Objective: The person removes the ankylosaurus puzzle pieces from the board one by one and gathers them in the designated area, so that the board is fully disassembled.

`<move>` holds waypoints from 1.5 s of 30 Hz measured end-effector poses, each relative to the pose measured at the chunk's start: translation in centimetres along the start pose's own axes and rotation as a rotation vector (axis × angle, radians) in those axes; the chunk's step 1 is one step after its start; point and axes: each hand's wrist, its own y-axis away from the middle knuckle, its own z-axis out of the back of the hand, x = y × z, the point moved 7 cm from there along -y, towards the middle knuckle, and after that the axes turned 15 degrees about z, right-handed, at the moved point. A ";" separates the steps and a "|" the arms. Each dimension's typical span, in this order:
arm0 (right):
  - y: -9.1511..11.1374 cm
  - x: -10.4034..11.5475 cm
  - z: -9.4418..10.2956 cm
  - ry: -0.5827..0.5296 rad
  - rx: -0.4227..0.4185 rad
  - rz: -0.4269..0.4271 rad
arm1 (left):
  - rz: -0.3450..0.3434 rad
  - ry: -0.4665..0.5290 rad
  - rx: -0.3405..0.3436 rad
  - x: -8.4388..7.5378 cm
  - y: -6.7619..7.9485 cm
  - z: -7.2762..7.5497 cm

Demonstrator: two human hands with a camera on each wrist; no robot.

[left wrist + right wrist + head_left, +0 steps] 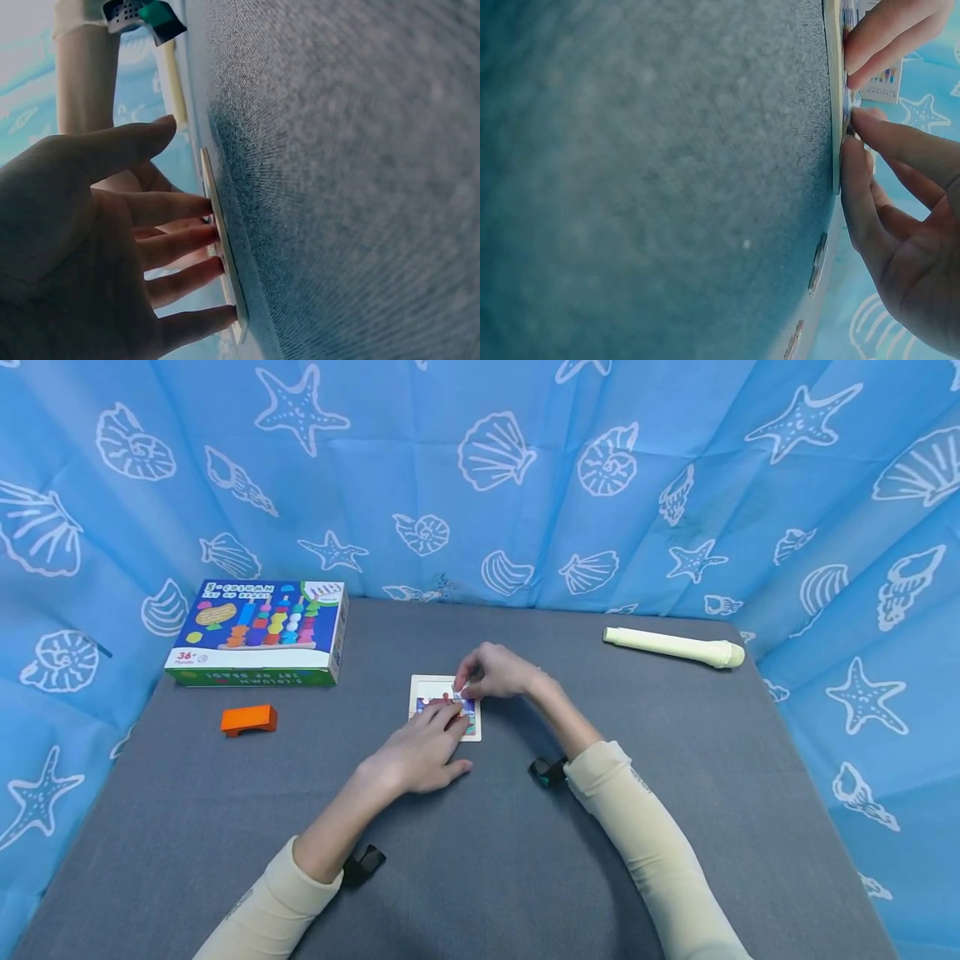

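Observation:
A small jigsaw puzzle board (pixel 432 679) with a pale wooden rim lies flat on the grey table, partly filled with colourful pieces. At its upper right corner my right hand (pixel 504 672) pinches a small puzzle piece (pixel 458 694) between thumb and fingertips, close against the board. My left hand (pixel 418 757) rests its extended fingertips on the board's lower left part, hiding some of the picture. In the left wrist view, those fingers (pixel 176 247) touch the board's face, with the thumb held apart. The right wrist view shows the board edge-on beside both hands.
A boxed bead set (pixel 258 631) stands at the back left, with an orange arch block (pixel 249 719) in front of it. A pale microphone-shaped object (pixel 675 647) lies at the back right. Two thin flat pieces (pixel 818 262) lie near the board. A blue seashell curtain (pixel 495 527) hangs behind.

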 end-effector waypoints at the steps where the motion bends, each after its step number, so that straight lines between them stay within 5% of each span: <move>1: 0.0 0.0 0.1 0.004 -0.013 0.005 | 0.001 0.005 0.003 0.0 0.0 0.0; 15: 1.4 -0.6 1.4 -0.165 -0.116 0.093 | -0.002 0.023 0.012 0.0 0.0 0.0; 26: 5.3 -3.2 3.7 -0.341 -0.175 0.017 | -0.015 0.024 -0.008 -0.1 0.2 0.3; 45: 12.0 -10.0 7.7 -0.273 -0.266 -0.149 | -0.023 0.042 -0.020 -0.1 0.4 0.3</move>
